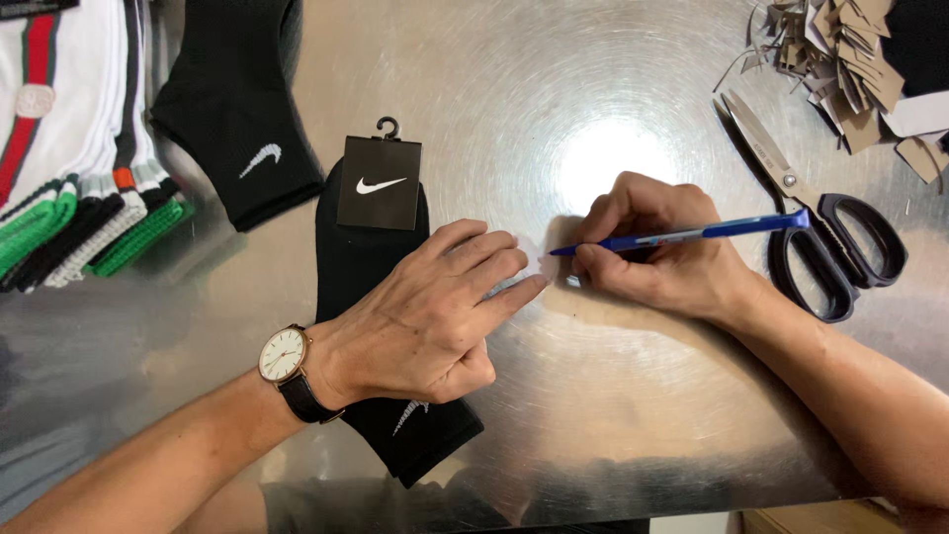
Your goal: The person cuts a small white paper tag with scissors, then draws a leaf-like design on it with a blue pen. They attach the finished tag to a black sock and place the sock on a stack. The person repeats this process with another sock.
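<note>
Folded striped socks (69,188) lie far left beside a loose black sock (237,119). The left hand (425,316), fingers flat, rests across a carded black sock (371,267) and pins a small white tag (539,262) to the metal table (613,396). The right hand (657,247) pinches a blue pen (692,233), tip on the tag; black-handled scissors (820,227) and cardboard scraps (850,69) lie rightward.

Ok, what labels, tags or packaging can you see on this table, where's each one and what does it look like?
Hang tag: on top of the black sock at centre left; black card rectangle, small hook, white logo mark.
Small label: table centre, pinned under left hand fingertips, blue pen in right hand at it; pale, mostly hidden.
Card offcuts: top right heap beside scissors; brown-grey scraps.
</note>
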Tool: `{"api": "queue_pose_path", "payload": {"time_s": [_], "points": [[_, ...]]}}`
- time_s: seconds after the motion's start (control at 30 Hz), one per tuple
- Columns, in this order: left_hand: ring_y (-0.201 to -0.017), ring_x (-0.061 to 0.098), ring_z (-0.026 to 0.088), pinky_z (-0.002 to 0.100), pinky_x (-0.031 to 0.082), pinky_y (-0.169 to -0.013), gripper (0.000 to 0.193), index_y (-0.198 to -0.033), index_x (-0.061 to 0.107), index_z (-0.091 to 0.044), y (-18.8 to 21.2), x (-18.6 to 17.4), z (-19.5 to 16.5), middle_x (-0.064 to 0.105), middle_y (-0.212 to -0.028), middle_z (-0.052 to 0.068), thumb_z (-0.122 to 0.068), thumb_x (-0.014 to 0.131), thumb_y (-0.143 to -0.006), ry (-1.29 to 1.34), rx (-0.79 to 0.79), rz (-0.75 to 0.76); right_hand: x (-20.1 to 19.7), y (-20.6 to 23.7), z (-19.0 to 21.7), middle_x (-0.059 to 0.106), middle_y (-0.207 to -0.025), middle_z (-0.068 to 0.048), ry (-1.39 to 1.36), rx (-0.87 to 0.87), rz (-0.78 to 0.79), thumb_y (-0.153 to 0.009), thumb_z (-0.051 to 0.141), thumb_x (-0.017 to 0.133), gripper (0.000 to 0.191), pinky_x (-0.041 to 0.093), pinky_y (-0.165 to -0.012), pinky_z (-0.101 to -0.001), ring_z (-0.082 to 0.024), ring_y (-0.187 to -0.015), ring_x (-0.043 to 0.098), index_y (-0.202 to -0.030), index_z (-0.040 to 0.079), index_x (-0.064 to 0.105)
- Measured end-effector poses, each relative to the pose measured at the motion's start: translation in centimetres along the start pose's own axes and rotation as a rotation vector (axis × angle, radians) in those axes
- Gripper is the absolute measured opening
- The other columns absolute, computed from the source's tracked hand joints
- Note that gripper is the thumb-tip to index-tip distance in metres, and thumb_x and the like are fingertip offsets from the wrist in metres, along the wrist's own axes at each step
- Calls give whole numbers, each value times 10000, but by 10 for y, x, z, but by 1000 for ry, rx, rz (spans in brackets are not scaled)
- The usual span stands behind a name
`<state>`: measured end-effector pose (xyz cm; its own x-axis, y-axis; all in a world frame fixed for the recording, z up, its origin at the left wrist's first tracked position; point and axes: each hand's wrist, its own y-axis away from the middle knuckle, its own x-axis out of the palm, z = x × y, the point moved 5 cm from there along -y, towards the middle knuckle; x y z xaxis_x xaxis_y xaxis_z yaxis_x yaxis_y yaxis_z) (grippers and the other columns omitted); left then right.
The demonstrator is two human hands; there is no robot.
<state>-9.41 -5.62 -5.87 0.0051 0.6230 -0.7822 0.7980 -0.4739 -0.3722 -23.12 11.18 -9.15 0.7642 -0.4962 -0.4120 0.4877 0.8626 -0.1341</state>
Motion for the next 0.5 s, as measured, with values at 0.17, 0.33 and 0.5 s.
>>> {"api": "queue_pose_path", "payload": {"time_s": [0.17, 0.33, 0.5], "points": [[-1132, 591, 352, 507, 444, -1115, 653, -1208, 671, 125, -8, 2, -5, 620, -1090, 229, -91, 560, -601, 7, -2, 24, -2, 4, 4, 739, -726, -36, 37, 72, 17, -860, 160, 784, 190, 490, -458, -190, -47, -567, 660, -825, 56, 628], [-1146, 581, 360, 523, 426, -1111, 689, -1209, 668, 126, -7, 4, -1, 621, -1104, 237, -120, 579, -572, 33, 0, 46, 2, -1, 4, 730, -719, -31, 43, 76, 49, -855, 160, 790, 185, 442, -446, -211, -51, -546, 616, -821, 59, 639], [-1143, 594, 349, 519, 426, -1120, 677, -1224, 655, 141, -6, 4, 5, 630, -1137, 232, -116, 573, -603, 49, 1, 38, 4, -6, 5, 714, -737, -30, 2, 58, 60, -874, 148, 780, 178, 446, -470, -210, -50, -581, 606, -844, 55, 631]]}}
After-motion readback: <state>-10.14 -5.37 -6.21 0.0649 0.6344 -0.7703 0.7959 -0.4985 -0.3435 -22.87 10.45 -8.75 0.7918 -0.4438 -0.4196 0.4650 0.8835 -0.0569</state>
